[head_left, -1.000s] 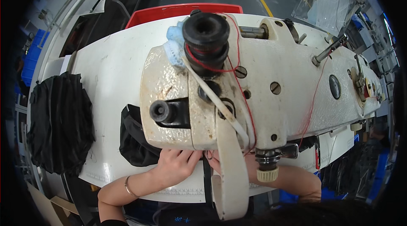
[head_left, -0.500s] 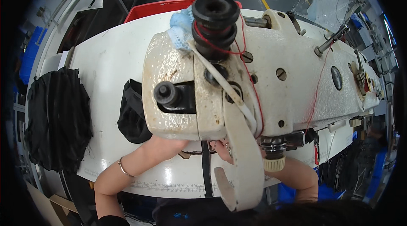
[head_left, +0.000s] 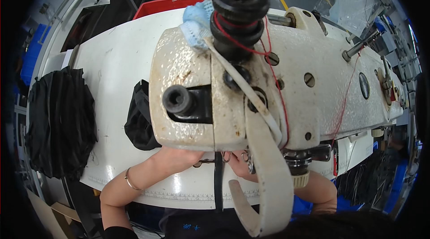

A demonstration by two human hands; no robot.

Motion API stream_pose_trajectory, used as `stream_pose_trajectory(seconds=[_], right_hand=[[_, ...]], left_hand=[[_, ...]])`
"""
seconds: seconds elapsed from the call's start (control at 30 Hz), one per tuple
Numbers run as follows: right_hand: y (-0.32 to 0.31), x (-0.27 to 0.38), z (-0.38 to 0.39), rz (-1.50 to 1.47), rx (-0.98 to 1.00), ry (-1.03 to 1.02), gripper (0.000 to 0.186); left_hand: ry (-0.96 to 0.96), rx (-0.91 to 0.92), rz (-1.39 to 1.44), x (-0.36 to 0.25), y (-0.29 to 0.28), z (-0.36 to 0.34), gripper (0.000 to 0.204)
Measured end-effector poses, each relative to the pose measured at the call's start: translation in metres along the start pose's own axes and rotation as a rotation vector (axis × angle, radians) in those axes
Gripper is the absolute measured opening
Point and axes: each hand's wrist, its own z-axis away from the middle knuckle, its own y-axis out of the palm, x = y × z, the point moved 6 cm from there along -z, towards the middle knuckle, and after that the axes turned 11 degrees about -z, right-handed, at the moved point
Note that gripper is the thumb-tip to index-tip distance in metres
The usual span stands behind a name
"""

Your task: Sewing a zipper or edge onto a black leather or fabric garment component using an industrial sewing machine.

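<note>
Sewing machine (head_left: 277, 86) head filling mid-counter (head_left: 112, 73), red thread (head_left: 275, 82) already run down to the needle area. Left hand (head_left: 177, 156) and right hand (head_left: 235, 165) tucked under the head at the near edge beside a black strap (head_left: 218, 180); grip hidden, cannot tell. Stitching progress unseen. Black fabric (head_left: 60, 122) stacked at left edge. Red bin (head_left: 165, 3) beyond far edge, contents hidden.
</note>
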Motion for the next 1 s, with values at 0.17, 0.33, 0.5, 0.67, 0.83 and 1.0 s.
stream_pose_trajectory(seconds=[0.17,0.33,0.5,0.67,0.83,1.0], right_hand=[[0.039,0.003,0.009,1.143,0.363,-0.529,0.046],[-0.014,0.02,-0.015,0.512,-0.005,-0.241,0.035],[-0.006,0.017,-0.013,0.604,-0.064,-0.41,0.025],[-0.027,0.017,-0.02,0.597,-0.016,-0.356,0.024],[-0.029,0.014,-0.021,0.592,-0.136,-0.418,0.014],[-0.017,0.011,-0.021,0.555,0.103,-0.496,0.011]], left_hand=[[0.039,-0.111,-0.351,-0.008,-0.023,-0.002,0.032],[0.033,-0.135,-0.235,-0.005,-0.017,-0.01,0.031],[0.06,-0.134,-0.278,-0.005,-0.02,-0.013,0.03],[-0.009,-0.05,-0.239,-0.008,-0.024,-0.012,0.029],[-0.084,-0.139,-0.168,-0.016,-0.056,-0.019,0.027],[-0.081,-0.229,-0.315,-0.007,-0.074,-0.018,0.026]])
